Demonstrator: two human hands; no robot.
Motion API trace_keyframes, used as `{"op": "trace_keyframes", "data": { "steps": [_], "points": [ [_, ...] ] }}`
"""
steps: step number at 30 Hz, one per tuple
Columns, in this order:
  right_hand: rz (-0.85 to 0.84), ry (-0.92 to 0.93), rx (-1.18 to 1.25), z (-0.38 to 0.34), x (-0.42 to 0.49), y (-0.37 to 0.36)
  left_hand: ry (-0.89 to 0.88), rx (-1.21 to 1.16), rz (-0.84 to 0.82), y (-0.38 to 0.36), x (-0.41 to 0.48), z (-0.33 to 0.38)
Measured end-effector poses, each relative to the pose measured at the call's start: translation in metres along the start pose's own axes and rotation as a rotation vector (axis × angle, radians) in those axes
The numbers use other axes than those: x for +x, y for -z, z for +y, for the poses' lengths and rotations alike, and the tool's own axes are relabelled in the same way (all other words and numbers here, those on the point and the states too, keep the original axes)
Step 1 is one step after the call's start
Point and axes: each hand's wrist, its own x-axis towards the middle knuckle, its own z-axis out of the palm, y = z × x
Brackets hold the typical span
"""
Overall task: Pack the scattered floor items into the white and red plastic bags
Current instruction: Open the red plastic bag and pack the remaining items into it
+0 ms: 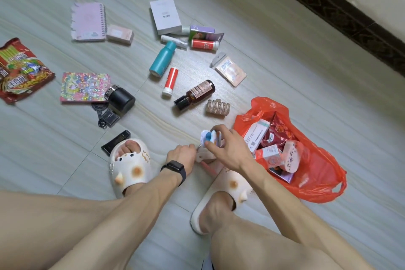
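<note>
Packing status: partly done; the red bag (pixel 322 171) lies open on the floor with several boxes and packets already inside.
White bag: not in view, so its contents cannot be judged.
Right hand (pixel 229 151): just left of the red bag, fingers curled round a small blue and white trinket (pixel 209 136), which is held clear of the floor.
Left hand (pixel 180 155): further left of the red bag, fingers closed on a white piece with a pink cord (pixel 205 156); what it is cannot be told.
Outstanding, near the red bag: hair claw (pixel 218 106), brown bottle (pixel 195 94), red and white tube (pixel 170 82), sachet (pixel 230 70).
Outstanding, well apart from the red bag: teal bottle (pixel 162 59), white box (pixel 165 16), pink notebook (pixel 88 22), black jar (pixel 120 99), noodle packet (pixel 22 70).
Assessment: more items lie loose than are bagged, so most of the task appears to remain.
Next step, as judged: the trinket goes into the red bag.
</note>
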Motion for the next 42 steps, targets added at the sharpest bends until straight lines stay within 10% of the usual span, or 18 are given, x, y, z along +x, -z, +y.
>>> {"op": "trace_keyframes", "data": {
  "steps": [13, 23, 31, 42],
  "points": [
    [0.425, -0.013, 0.391, -0.001, -0.091, 0.063, -0.1, -0.086, 0.241, 0.135, -0.048, -0.024],
    [0.806, -0.351, 0.771, 0.093, -0.157, 0.067, -0.516, -0.199, 0.394, 0.168, -0.077, 0.116],
    [0.712, -0.464, 0.639, 0.129, -0.155, 0.076, -0.62, -0.032, 0.164, 0.109, -0.04, 0.158],
    [0.441, -0.055, 0.348, 0.079, -0.09, 0.018, -0.151, -0.132, 0.185, 0.047, -0.015, 0.011]
  ]
}}
